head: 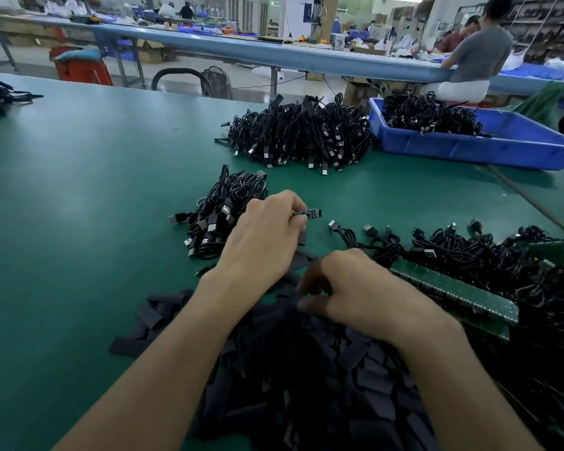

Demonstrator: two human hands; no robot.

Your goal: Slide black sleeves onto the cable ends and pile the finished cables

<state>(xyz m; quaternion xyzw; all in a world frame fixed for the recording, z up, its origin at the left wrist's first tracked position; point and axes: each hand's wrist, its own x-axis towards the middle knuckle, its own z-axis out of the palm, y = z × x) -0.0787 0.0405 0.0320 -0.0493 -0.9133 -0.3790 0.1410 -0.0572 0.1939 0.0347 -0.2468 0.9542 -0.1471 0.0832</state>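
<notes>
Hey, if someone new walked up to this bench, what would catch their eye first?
The big heap of black sleeves in the foreground, with the right hand reaching into it. Just beyond, the left hand pinches a bare cable end; a large cable pile sits farther back beside a blue bin.

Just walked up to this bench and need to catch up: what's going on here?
A person is sleeving cables at a green table. The left hand pinches a cable end, whose small bare board sticks out past the fingers with no sleeve on it yet. The right hand is down in the heap of black sleeves, fingers curled and blurred, so I cannot tell if it has one. A small cable pile lies beside the left hand.
</notes>
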